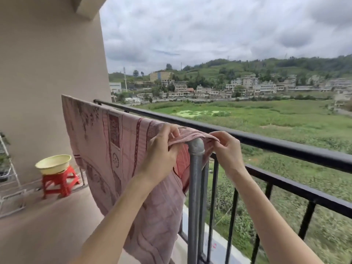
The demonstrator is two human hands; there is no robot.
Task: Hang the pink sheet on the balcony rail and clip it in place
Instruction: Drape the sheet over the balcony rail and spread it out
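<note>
Head view: the left hand (162, 149) pinches a bunched fold of the pink sheet (114, 149) just left of a grey metal post (195, 178), thumb and fingers closed on the cloth at the top of the post's elbow joint. The right hand (226, 149) grips the same edge on the other side of the joint, fingers curled shut around the gathered corner — the fabric stretches over the elbow between the two hands.

From the hands the sheet runs away to the left, draped along a bar and hanging down in a broad panel with dark red floral and block patterns; its far corner stands against the beige wall (47, 73). A brighter red striped layer shows beneath the fold beside the post.

Just behind the post runs the black balcony rail (285, 147), its vertical bars dropping to the ledge — the sheet's corner lies near the rail, though whether it touches cannot be told.

Well apart on the left, a pale yellow basin (53, 163) sits on a red plastic stool (59, 181) on the balcony floor, beside a white wire rack (11, 174).
</note>
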